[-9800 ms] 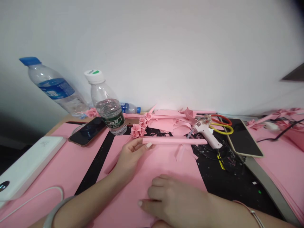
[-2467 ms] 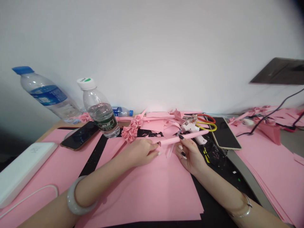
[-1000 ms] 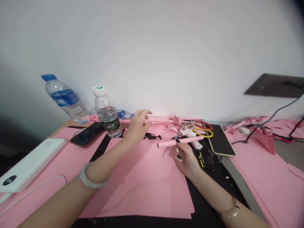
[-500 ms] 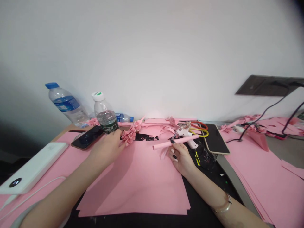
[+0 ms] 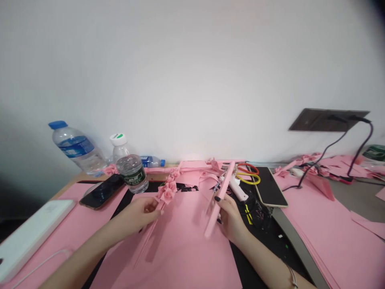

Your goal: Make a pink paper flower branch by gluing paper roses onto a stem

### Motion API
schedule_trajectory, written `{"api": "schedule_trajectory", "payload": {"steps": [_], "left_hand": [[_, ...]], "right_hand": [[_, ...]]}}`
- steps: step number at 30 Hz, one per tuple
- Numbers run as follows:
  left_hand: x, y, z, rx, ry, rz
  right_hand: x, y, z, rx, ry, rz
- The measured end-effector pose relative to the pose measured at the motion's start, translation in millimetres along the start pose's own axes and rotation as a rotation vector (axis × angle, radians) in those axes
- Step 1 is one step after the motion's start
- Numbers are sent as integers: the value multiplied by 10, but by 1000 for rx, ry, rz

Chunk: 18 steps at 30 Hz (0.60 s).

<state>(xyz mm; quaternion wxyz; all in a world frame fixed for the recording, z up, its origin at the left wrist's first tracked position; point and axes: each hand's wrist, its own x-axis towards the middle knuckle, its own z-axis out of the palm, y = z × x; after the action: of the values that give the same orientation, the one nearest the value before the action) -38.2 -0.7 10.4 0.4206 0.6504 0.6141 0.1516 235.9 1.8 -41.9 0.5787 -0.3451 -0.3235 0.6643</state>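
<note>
As seen going left to right: white power bank (image 5: 36,241) parked on pink card, black phone (image 5: 102,192) just beside it, clear water bottle (image 5: 132,173) standing right by the left hand (image 5: 138,214), fingers pinched shut on a thin pink paper strip (image 5: 147,241) topped with paper roses (image 5: 167,192), all held over a big pink sheet (image 5: 180,257). Then right hand (image 5: 231,218), clamped around a rolled pink paper tube (image 5: 219,199), tilted nearly upright near a white glue gun (image 5: 237,190). After that, red-and-yellow scissors (image 5: 248,172), a dark tablet (image 5: 269,186), and pink offcuts (image 5: 331,172) scattered among black cables (image 5: 325,154), pretty messy.
</note>
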Motion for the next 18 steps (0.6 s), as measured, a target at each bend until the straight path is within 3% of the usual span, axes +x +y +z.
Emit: {"api": "schedule_trajectory", "payload": {"steps": [1, 4, 11, 14, 18], "left_hand": [[-18, 18, 18, -123, -104, -31], [-43, 96, 80, -430, -225, -35], [59, 314, 270, -813, -46, 56], [77, 368, 401, -889, -81, 71], [63, 430, 535, -958, -168, 77]], "right_hand": [[-18, -19, 4, -7, -13, -8], [-54, -90, 17, -25, -90, -12], [-45, -195, -8, -18, -426, 146], [-35, -252, -38, 17, -557, 235], [-30, -380, -95, 16, -595, 312]]}}
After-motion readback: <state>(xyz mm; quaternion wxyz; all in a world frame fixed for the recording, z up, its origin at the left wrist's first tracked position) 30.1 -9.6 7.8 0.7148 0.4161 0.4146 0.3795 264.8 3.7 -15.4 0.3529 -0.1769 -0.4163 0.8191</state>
